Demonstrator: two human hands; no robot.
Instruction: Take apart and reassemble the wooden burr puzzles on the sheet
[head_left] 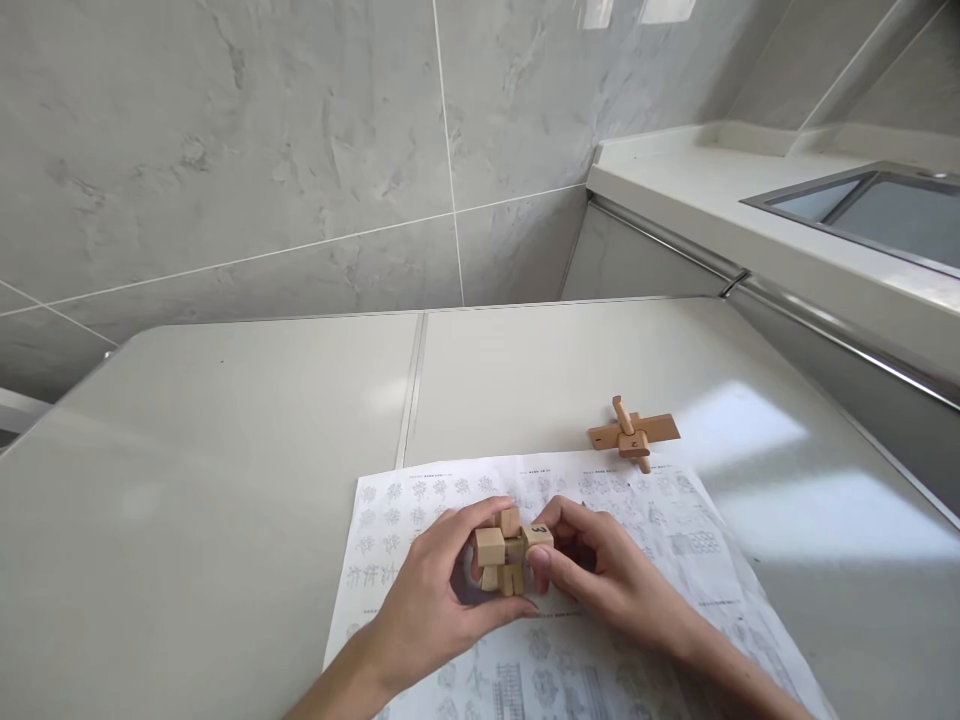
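Between my two hands is a wooden interlocking puzzle (491,547), made of several pale square-ended blocks. My left hand (439,575) wraps round its left side, thumb below and fingers above. With thumb and fingers, my right hand (600,565) pinches the block marked 3 (538,537) on the puzzle's right side. Both hands are just above a printed instruction sheet (420,620) covered in small puzzle diagrams. The undersides of the blocks and some fingertips are hidden.
A second, darker wooden puzzle assembly (652,429) with pieces marked 1 and 2 lies at the sheet's far edge. The white table (225,480) has a seam across it. Behind stands a grey tiled wall (300,130); at right, a counter (675,180) with a sink (885,215).
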